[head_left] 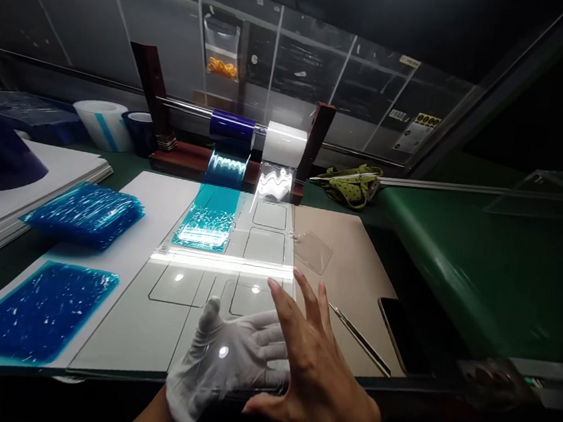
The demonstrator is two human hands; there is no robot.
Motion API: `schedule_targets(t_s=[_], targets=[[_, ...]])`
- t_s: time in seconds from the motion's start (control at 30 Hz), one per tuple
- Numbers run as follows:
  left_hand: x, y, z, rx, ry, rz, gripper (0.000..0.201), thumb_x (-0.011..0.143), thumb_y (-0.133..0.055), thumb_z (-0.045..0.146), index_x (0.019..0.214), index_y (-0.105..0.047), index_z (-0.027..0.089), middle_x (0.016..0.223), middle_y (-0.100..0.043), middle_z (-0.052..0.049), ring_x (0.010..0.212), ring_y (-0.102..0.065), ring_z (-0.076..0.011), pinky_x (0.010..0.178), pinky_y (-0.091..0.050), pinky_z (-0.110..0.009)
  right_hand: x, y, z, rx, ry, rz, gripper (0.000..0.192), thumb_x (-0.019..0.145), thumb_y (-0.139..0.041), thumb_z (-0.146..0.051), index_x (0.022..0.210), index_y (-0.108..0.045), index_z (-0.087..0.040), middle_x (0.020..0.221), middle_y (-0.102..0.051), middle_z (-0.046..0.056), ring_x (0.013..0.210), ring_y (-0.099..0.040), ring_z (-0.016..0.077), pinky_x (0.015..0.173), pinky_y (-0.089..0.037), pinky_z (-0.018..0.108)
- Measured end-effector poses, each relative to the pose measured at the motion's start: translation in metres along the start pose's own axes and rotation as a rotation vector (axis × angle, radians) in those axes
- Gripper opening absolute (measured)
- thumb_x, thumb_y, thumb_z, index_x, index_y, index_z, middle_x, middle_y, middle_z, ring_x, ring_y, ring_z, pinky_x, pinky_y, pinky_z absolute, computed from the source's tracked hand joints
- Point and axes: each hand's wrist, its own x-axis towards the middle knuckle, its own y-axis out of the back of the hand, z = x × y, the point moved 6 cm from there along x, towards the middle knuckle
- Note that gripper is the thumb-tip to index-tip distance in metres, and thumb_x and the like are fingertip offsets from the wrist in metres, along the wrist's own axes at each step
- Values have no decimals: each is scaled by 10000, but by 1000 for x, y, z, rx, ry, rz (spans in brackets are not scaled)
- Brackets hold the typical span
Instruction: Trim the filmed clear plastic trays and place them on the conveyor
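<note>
My left hand (225, 359), in a white glove, lies palm up under a clear panel (250, 315) and carries it just above the white work board (148, 331). A glare spot shows on the panel over the glove. My bare right hand (314, 375) has its fingers spread and rests against the panel's right edge, thumb near the lower edge. A second small clear panel (313, 251) lies on the tan board (355, 272) just beyond my right fingertips.
A stand at the back carries a blue film roll (231, 125) and a white roll (284, 143), with teal film (209, 220) pulled out. Blue film pieces (85, 212) and a blue sheet (34, 311) lie left. A metal tool (359, 337), phone (402, 334) and green conveyor (482, 259) are right.
</note>
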Motion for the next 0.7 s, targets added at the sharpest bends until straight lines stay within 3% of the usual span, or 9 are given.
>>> schedule_targets(t_s=[0.07,0.17,0.27,0.4,0.53,0.7], targets=[[0,1,3,5,-17,3,1099,625,-615,784,1410,-359,59,1432,-423,-235,1329,-389,-396,1006,-411,-491,8,-5,-1,6,7,-18,1245,661,-731,-583,1516,1,-49,1548,-263,155,1452,67,361,1103,-6,716],[-1,5,11,14,-37,6,1093,635,-627,765,1432,-326,80,1472,-371,-226,1373,-314,-406,1082,-313,-543,17,-9,-1,10,20,-17,1165,701,-706,-494,1514,-3,-44,1525,-310,164,1456,13,343,1118,5,693],[-14,13,31,19,-100,54,1181,641,-595,789,1492,-149,103,1544,-232,-209,1438,-158,-373,1162,-132,-545,23,-11,4,-19,10,15,1120,714,-689,-446,1513,-11,-50,1503,-345,178,1452,-45,341,1121,-9,689],[-57,19,75,3,-338,90,1129,731,-313,854,1491,97,127,1585,-104,-162,1464,-41,-288,1191,-6,-484,34,-24,24,-87,-51,29,1091,726,-681,-413,1517,-2,-92,1495,-355,175,1447,-89,353,1105,1,709],[-99,12,105,76,-523,148,1054,787,-233,823,1484,114,112,1571,-154,-172,1448,-92,-292,1184,-55,-481,45,-50,46,-104,-69,-18,1084,717,-695,-409,1516,-24,-115,1466,-377,204,1442,-112,378,1082,6,731],[-110,5,110,27,-577,149,1056,805,-307,784,1472,160,112,1551,-201,-181,1424,-160,-281,1166,-79,-484,53,-76,65,-104,-63,-76,1126,703,-718,-410,1514,8,-123,1460,-384,217,1443,-120,376,1069,5,738]])
